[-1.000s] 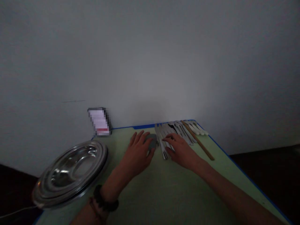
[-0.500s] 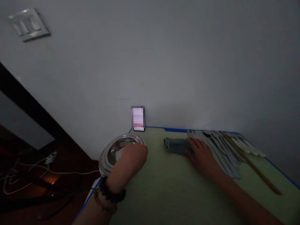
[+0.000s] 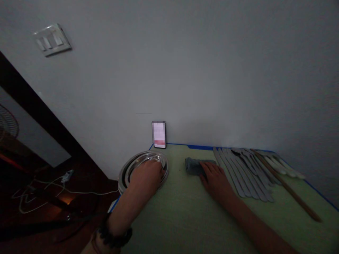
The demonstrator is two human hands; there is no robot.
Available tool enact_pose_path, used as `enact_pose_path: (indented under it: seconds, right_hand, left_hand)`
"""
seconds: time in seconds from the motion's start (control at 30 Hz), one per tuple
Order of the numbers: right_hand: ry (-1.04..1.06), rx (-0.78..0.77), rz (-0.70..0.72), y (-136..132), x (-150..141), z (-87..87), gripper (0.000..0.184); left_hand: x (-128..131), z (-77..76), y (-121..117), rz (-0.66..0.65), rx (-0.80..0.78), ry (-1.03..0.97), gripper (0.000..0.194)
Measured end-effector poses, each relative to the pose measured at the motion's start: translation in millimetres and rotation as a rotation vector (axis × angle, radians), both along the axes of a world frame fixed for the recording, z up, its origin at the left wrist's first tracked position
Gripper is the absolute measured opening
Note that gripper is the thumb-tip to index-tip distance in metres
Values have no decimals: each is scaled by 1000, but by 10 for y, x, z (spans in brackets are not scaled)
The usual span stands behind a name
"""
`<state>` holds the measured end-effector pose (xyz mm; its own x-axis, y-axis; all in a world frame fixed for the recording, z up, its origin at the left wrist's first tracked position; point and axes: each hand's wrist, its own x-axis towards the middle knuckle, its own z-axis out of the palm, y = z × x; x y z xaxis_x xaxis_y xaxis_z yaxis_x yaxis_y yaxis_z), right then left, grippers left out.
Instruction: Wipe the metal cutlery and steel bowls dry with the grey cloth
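My left hand (image 3: 148, 174), wearing a dark beaded bracelet, is bent down over shiny round metal dishes (image 3: 123, 176) at the left edge of the table. Its fingers are curled and point into the dishes; what they grip is hidden beneath the hand. On the middle of the table lies a rolled grey-blue cloth (image 3: 192, 166). My right hand (image 3: 215, 178) rests across the cloth with its fingers stretched out over the top. Just right of that hand several metal knives (image 3: 242, 180) lie side by side.
A dark spoon (image 3: 236, 152), a long brown wooden stick (image 3: 293, 194) and several white utensils (image 3: 286, 167) lie at the right. A lit phone (image 3: 159, 134) leans on the wall behind the green tabletop (image 3: 185, 215). White cables (image 3: 87, 192) trail at the left.
My right hand has slid left along the rolled cloth. My left hand stays over the metal dishes, its fingers now further inside the rim. The whole view has shifted slightly.
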<state>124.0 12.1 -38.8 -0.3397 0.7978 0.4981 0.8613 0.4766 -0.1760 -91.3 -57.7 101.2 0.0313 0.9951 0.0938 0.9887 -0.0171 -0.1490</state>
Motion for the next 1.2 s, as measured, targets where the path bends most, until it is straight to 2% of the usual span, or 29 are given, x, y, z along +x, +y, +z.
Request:
enact_pose_path:
  seconds: [0.13, 0.3, 0.47, 0.53, 0.63, 0.73, 0.8, 0.93, 0.97, 1.03, 1.1, 1.2]
  right_hand:
    - [-33, -36, -37, 0, -43, 45, 37]
    - [-5, -145, -2, 9, -44, 144, 35]
    - [15, -278, 59, 23, 29, 275, 44]
    - [26, -333, 56, 21, 39, 309, 45]
    - [95, -374, 63, 34, 41, 337, 37]
    - [196, -392, 67, 121, 117, 404, 21]
    - [290, -383, 32, 218, 247, 509, 16]
    - [522, -331, -93, 352, 610, 829, 25]
    - [623, -354, -80, 352, 692, 912, 26]
    - [1008, -490, 14, 315, 820, 1062, 22]
    - [1301, -601, 113, 247, 895, 1188, 19]
    - [1459, -638, 227, 136, 933, 1335, 17]
  left_hand:
    - [-142, 154, 14, -32, 199, 66, 31]
    - [-275, 431, 120, 102, 396, -18, 30]
    - [-23, 656, 335, 18, 671, -309, 28]
    - [128, 689, 414, -32, 736, -401, 26]
    - [309, 665, 491, -81, 805, -551, 27]
    - [407, 590, 536, -133, 807, -687, 36]
    - [436, 547, 557, -172, 773, -789, 41]
    - [472, 514, 555, -302, 586, -1041, 47]
    - [483, 513, 544, -351, 539, -1091, 47]
    - [513, 511, 517, -473, 470, -1163, 45]
    - [548, 505, 491, -602, 429, -1221, 43]
    - [594, 477, 481, -759, 390, -1273, 43]
